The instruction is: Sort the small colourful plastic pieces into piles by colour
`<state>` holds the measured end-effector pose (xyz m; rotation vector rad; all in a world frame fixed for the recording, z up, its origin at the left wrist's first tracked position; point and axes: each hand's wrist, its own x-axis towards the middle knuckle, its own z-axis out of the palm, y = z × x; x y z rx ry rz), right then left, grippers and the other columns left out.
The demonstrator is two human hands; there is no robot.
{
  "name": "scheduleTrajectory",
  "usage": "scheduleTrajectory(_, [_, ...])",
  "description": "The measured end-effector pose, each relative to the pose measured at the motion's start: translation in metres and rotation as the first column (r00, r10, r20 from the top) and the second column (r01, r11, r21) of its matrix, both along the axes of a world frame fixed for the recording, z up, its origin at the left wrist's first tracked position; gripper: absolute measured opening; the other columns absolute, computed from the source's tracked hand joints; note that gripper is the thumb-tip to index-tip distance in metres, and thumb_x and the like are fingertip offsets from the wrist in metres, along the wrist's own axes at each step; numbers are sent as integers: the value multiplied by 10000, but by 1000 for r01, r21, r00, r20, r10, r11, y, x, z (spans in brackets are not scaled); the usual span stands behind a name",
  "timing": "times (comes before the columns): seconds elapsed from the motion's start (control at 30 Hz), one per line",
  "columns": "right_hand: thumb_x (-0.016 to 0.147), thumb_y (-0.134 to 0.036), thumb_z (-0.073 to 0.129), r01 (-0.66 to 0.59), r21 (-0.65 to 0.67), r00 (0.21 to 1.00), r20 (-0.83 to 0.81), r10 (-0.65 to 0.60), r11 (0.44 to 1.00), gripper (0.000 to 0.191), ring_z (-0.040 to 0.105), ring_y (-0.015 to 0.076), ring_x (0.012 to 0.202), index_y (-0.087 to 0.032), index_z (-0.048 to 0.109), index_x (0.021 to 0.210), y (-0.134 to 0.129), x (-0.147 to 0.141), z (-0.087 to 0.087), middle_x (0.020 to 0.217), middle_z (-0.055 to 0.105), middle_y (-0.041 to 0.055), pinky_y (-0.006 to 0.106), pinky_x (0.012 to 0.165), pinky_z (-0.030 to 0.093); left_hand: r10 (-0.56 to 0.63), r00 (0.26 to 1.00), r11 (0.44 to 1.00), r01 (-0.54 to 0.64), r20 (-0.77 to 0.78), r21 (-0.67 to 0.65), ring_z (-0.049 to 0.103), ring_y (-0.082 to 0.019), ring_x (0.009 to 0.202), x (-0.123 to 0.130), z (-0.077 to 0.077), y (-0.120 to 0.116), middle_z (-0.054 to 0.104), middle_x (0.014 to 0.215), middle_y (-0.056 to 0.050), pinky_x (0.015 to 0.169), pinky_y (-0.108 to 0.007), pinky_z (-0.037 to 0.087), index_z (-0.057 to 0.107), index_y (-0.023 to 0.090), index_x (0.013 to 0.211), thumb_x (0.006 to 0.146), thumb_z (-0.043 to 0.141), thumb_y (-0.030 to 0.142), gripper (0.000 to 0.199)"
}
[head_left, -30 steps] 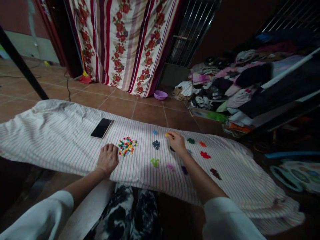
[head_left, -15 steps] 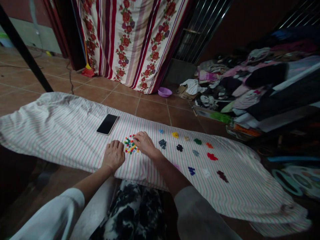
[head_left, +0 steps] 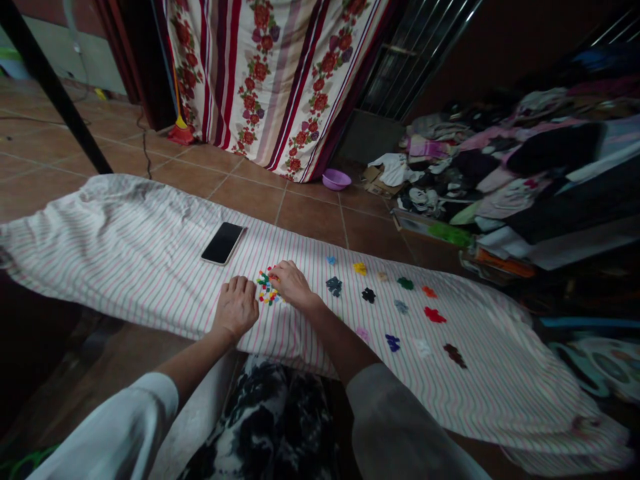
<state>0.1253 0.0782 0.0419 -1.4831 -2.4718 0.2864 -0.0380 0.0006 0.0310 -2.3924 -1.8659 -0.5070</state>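
Note:
A mixed pile of small multicoloured pieces point(head_left: 267, 293) lies on the striped cloth point(head_left: 165, 267); their exact kind is too small to tell. My right hand point(head_left: 291, 283) is over the pile's right side, thumb and fingertips pinched together at the pieces. Whatever is between those fingertips is hidden. Just left of the pile, my left hand point(head_left: 238, 307) rests on the cloth with its fingers curled under, the palm out of sight. To the right lie small heaps sorted by colour, among them yellow point(head_left: 360, 268), black point(head_left: 369, 295), red point(head_left: 435, 315) and dark blue point(head_left: 393, 343).
A smartphone point(head_left: 223, 243) lies on the cloth beyond my left hand. On the tiled floor behind are a purple basin point(head_left: 336, 179) and a broom point(head_left: 181, 130) by a flowered curtain point(head_left: 260, 80). Piled clothes point(head_left: 500, 153) fill the right side.
The whole view has shifted a little, so the cloth and heaps appear farther right. Relative to the mixed pile, my right hand sits slightly farther left. My left hand stays beside the pile.

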Motion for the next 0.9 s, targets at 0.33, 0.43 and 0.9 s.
scheduleTrajectory(0.33, [895,-187,559,38,9,996,-81,-37,999,173,518,204,977,-171,726,938,-4,0,1,964,641,87,321,902,391,7,1000,1000,-7,-7,15,499,-293,974,0,-2,0,576,989,-130,802,-423,371,565,164,924,813,474,217,152])
scheduleTrajectory(0.43, [908,-185,540,47,18,992,-115,-44,999,186,537,198,976,-167,717,963,-5,2,-1,986,663,91,320,915,390,8,1000,1000,-8,-12,25,502,-290,969,0,-3,0,577,985,-129,800,-421,372,563,165,919,815,471,217,148])
scheduleTrajectory(0.9, [831,-191,556,253,-145,824,-486,-292,956,147,657,143,781,-234,673,909,-17,32,-7,828,711,-13,249,733,489,17,1000,999,-16,-12,33,520,-293,971,1,-1,-2,600,991,-132,805,-418,377,579,166,939,819,463,219,175])
